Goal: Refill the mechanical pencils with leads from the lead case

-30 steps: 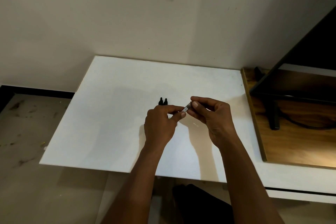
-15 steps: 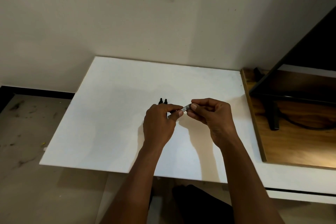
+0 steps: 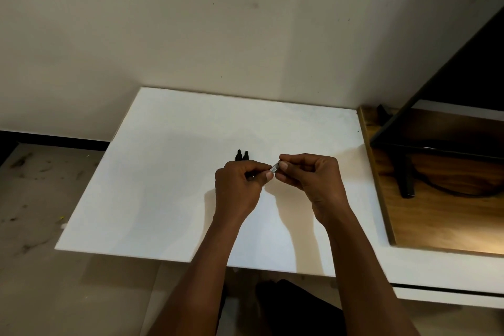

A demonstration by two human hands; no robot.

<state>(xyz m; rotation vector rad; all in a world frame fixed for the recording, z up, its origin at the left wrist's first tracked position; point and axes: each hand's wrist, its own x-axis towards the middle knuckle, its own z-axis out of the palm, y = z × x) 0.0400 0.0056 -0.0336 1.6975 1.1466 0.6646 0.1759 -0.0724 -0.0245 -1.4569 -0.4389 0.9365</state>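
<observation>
Grey, slim, perhaps labelled lead case (image 3: 274, 168) pinched between left hand (image 3: 236, 188) and right hand (image 3: 313, 180).

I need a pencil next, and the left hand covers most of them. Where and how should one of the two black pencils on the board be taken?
By the tips, the only part showing beyond the left hand. They lie side by side on the white board, pointing away, so probably come from above and pinch one across its width.

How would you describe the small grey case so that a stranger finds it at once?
Start at the white board on the table. Above its middle the left hand and right hand meet, and the case is pinched between their fingertips. Unlike the two black pencil tips behind, it is grey with a pale label.
</observation>
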